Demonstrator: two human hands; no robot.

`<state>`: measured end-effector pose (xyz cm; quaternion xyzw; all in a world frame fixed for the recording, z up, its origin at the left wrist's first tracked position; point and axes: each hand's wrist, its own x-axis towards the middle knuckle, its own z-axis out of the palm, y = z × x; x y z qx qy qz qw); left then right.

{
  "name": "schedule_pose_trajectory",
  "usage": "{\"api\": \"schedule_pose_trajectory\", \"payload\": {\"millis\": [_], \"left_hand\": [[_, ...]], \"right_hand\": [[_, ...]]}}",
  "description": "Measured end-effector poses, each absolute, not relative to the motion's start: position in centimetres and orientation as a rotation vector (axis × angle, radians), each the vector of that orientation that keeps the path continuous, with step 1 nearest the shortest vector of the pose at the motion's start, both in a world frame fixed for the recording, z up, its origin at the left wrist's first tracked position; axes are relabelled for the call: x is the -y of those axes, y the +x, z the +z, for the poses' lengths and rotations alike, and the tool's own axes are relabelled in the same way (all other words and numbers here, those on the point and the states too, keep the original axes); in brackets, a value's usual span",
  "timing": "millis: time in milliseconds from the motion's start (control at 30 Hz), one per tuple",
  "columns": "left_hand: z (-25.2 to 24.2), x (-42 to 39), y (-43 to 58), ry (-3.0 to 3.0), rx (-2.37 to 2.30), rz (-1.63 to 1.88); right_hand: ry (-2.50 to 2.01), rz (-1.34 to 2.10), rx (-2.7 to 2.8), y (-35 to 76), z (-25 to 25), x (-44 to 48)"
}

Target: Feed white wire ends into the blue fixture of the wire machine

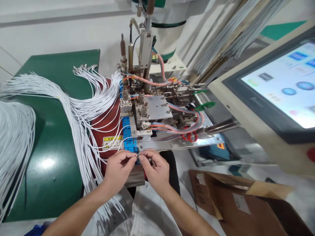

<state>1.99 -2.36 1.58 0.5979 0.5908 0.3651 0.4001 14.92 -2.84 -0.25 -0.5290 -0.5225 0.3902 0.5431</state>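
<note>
My left hand [118,168] and my right hand [156,168] meet fingertip to fingertip at the near edge of the machine. Both are closed in a pinch on a tiny thin wire end [138,154], mostly covered by the fingers. Just beyond them is a row of blue clamps [129,132] along the machine's left side. White wires [103,113] run from these clamps leftward into a large bundle. A yellow warning label [113,143] lies on the reddish-brown surface left of the clamps.
A green table [59,164] on the left bears more white wires [14,141]. The machine's metal plate [157,106] carries hoses, a green-flanged spool [204,101] and red-handled scissors [190,135]. A touchscreen [283,85] juts in at right, above an open cardboard box [246,209].
</note>
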Motion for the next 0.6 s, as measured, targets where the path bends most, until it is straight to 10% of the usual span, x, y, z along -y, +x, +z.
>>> {"api": "schedule_pose_trajectory", "payload": {"millis": [600], "left_hand": [[0.3, 3.0, 2.5, 1.421, -1.527, 0.970]], "right_hand": [[-1.243, 0.746, 1.373, 14.2, -0.7, 2.2]]}}
